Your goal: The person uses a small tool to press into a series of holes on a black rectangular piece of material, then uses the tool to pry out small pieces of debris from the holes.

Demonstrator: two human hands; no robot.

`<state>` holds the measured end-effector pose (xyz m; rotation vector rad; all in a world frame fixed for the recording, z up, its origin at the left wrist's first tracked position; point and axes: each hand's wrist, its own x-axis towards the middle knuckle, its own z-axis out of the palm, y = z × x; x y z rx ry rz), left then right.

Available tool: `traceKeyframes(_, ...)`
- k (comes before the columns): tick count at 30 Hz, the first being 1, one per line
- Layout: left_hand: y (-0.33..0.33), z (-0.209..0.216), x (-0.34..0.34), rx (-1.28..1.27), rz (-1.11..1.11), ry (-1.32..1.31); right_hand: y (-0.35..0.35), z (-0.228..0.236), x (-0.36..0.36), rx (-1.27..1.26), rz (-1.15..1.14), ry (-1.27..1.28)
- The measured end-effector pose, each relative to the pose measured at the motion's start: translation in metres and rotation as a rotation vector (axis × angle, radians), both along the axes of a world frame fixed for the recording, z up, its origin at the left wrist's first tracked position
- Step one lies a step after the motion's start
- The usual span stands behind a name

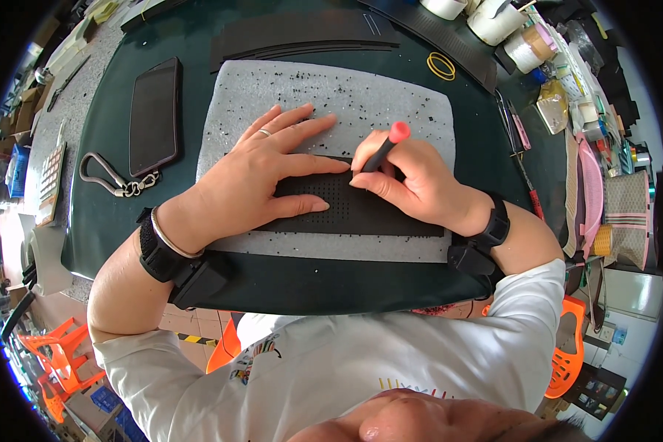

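Observation:
My left hand (254,166) lies flat with its fingers spread, its forefinger and thumb resting on a black sheet (401,215). Rows of tiny holes show in the sheet between thumb and forefinger. My right hand (431,184) is closed round a pen-like tool with a dark body and a red end (399,132). It is tilted, the red end up; its tip is hidden by my fingers over the sheet. Under the sheet is a whitish pad (324,77), scattered with small black specks.
A phone (155,114) with a braided strap (103,173) lies at the left. Black sheets (295,33) are stacked beyond the pad. Yellow rubber bands (441,66) lie at the back right, and a long tool with a red handle (535,204) is on the right.

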<state>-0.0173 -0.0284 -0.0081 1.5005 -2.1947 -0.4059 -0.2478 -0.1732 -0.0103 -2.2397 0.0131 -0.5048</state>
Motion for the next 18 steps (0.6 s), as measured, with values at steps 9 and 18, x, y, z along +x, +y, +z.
traceKeyframes(9, 0.0003, 0.0007, -0.0004, 0.006, -0.007, 0.010, -0.0013, 0.0007, 0.0010, -0.020, 0.034, 0.009)
traceKeyframes(18, 0.0008, 0.0004, -0.0015, 0.011, -0.007, 0.020, 0.0020, -0.0024, 0.0013, 0.008, 0.071, -0.061)
